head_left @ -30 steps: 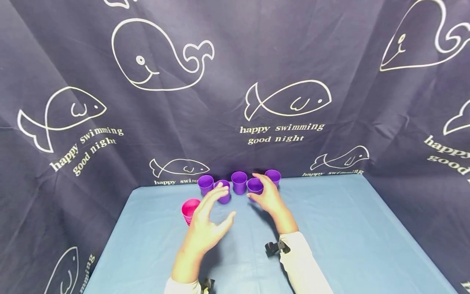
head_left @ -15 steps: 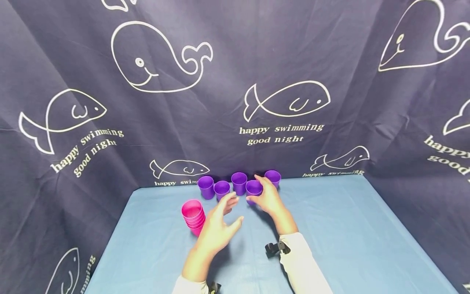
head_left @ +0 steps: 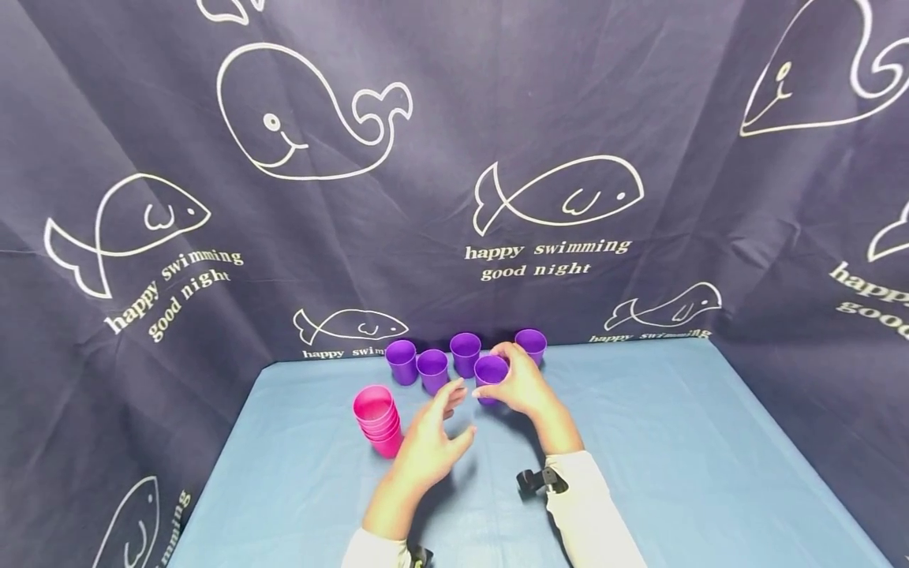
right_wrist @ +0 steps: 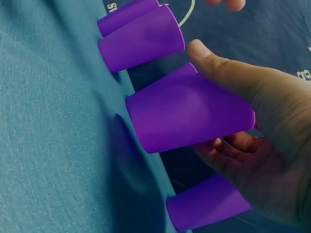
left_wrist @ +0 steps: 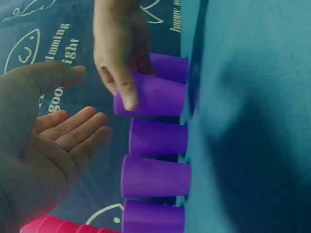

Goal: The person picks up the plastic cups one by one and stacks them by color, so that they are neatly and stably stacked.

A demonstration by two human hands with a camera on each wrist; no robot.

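In the head view my right hand (head_left: 524, 386) grips a purple cup (head_left: 490, 371) by its sides, in front of the other purple cups. The right wrist view shows thumb and fingers on either side of that cup (right_wrist: 189, 111), whose base stands off the cloth above a shadow. My left hand (head_left: 429, 446) holds nothing, fingers apart and relaxed, between the gripped cup and a stack of pink cups (head_left: 383, 430). Its palm (left_wrist: 43, 165) faces the purple cups in the left wrist view.
Upright purple cups stand near the back edge of the blue table (head_left: 682, 473): two at left (head_left: 402, 364) (head_left: 433, 372), one in the middle (head_left: 465, 355) and one at right (head_left: 531, 345). A dark printed curtain (head_left: 440, 205) hangs behind them.
The right hand has drawn its purple cup slightly toward the front, out from the other cups. The left hand has moved right, away from the pink stack, which now shows more fully.
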